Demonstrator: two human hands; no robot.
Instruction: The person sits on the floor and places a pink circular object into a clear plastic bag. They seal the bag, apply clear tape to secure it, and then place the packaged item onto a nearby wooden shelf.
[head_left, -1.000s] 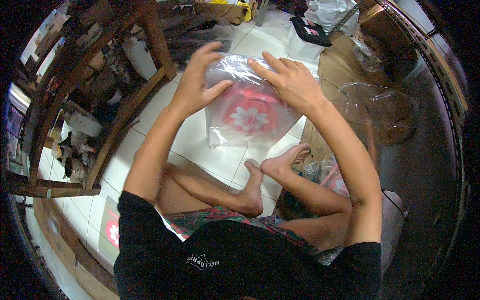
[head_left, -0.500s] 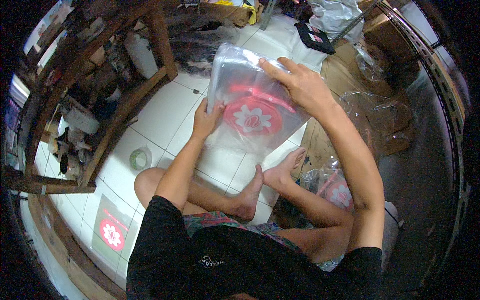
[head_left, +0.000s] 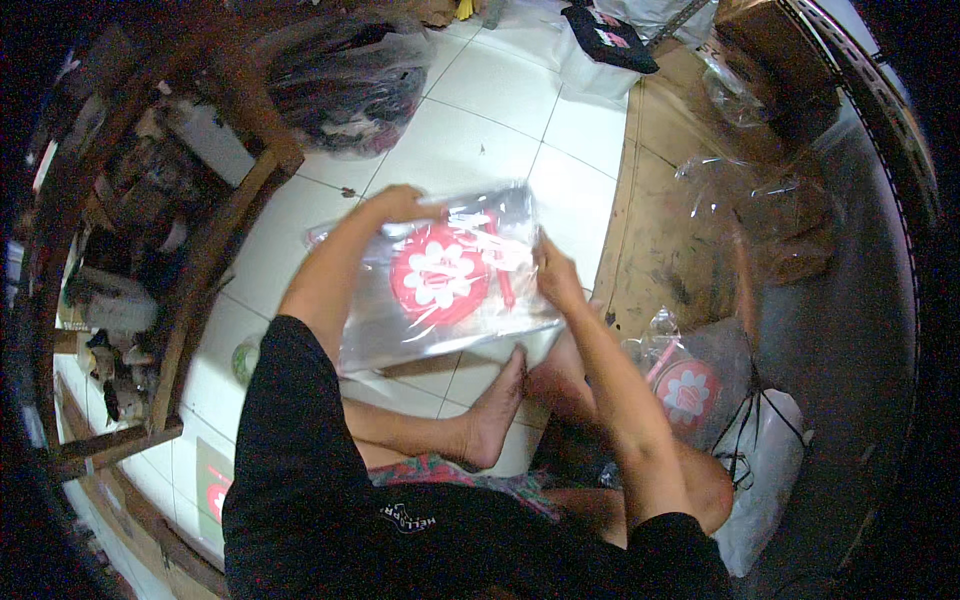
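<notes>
Between my hands is a stack of clear plastic bags printed with a pink round shape and a white flower, held above the floor in front of my crossed legs. My left hand grips its far edge, the fingers partly hidden and a little blurred. At the right edge, my right hand closes on the plastic near the corner. The bags shine with reflections, and how many there are I cannot tell. Beside my right knee lies another printed clear bag with the same flower.
A wooden frame with cluttered shelves stands on the left. Flattened cardboard covers the floor at right, near crumpled clear plastic. Farther off are a dark bundle in plastic and a white tub with a black top.
The stack of bags has come nearer to me and turned, so its pink bar now stands upright at the right. My left hand moved to the far edge, my right hand down the right side.
</notes>
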